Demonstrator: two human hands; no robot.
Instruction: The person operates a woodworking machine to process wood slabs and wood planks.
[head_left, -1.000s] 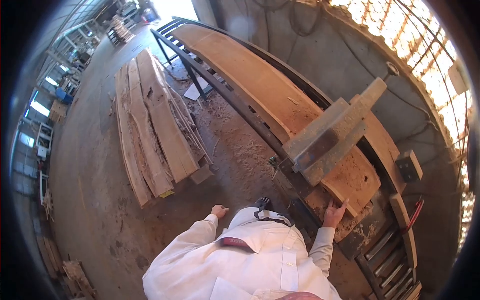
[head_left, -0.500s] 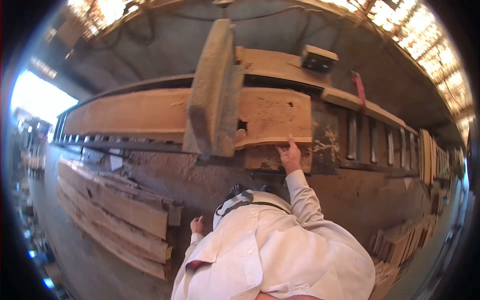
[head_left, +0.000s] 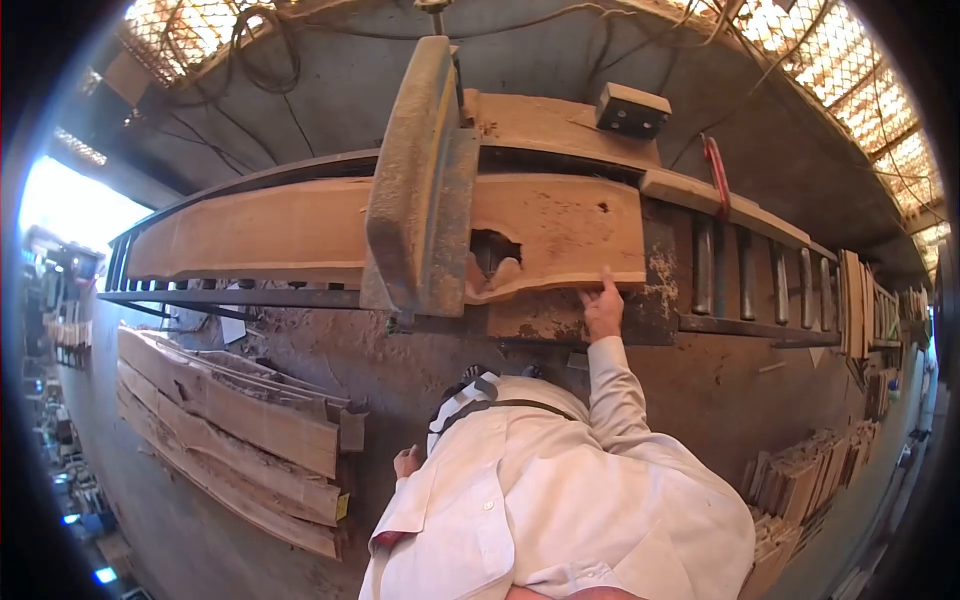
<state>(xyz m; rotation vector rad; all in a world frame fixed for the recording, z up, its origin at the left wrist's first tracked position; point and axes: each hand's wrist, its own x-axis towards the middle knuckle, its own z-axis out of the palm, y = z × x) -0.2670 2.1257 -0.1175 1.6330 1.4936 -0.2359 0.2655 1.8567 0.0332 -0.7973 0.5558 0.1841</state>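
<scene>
A long wooden board (head_left: 575, 235) with a natural lower edge and a large ragged hole lies on the machine bed. It passes under an upright, dust-covered machine head (head_left: 405, 190), which hides part of it. My right hand (head_left: 603, 312) is closed on the board's near edge close to its right end, one finger on top and the others at or below the edge. Beside my waist hangs my left hand (head_left: 407, 462), its fingers loosely curled and nothing visible in it; my sleeve and shirt partly hide it.
Roller conveyors (head_left: 748, 272) extend to the right, beside a wooden rail with a red clamp (head_left: 716, 175). A wooden block (head_left: 633, 110) sits behind the board. Stacked planks (head_left: 240, 415) lie on the floor at left, and more cut pieces (head_left: 815, 470) at right.
The board has slid to the right along with my right hand, and more of its hole shows beside the machine head. My left hand has shifted slightly right and down.
</scene>
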